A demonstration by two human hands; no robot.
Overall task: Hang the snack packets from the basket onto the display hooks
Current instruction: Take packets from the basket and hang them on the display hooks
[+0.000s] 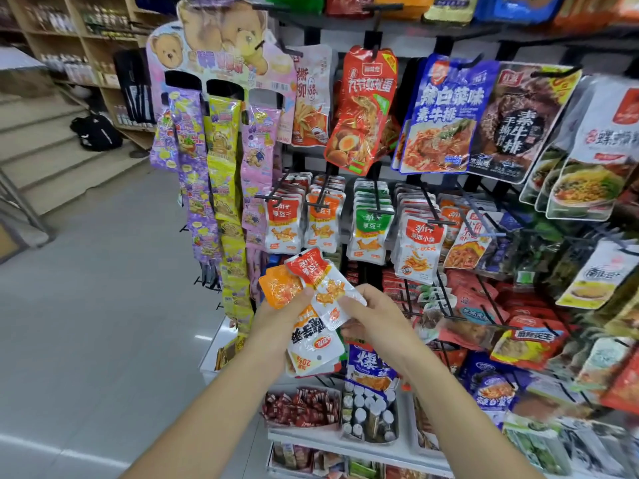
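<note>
Packet bundle [313, 344] gripped in left hand [281, 318], fingers curled round it, thumb pressed on an orange packet [280, 286] at the top of the fan. Biggest packet in the bundle is white and orange and held upside down. "20%" reads inverted near its lower edge; the large black characters above that are not legible to me. Right hand [375, 314] pinches the lower corner of a red-topped packet [320, 278], white body with an orange food picture; its writing is tilted and too blurred to read. Both forearms come in from the bottom edge, hands close together with the packets between them.

Just above the hands: black display hooks [320, 198] carrying rows of small packets [283, 223] with orange, green and red tops, similar in look to the pinched one. Higher up, right of the right hand, a blue packet [446, 115] reads 辣白菜味 素牛排 — beside it a dark packet [518, 126] reads 素牛排. Straight above the hands hangs a red packet [363, 108] with an egg picture; left of it a pale packet [311, 95] marked "100%". Up and left of the left hand, a bear card [221, 43] hangs purple, yellow and pink strip packets [221, 160]. Below the hands, a shelf tray [301, 406] of small red items.
</note>
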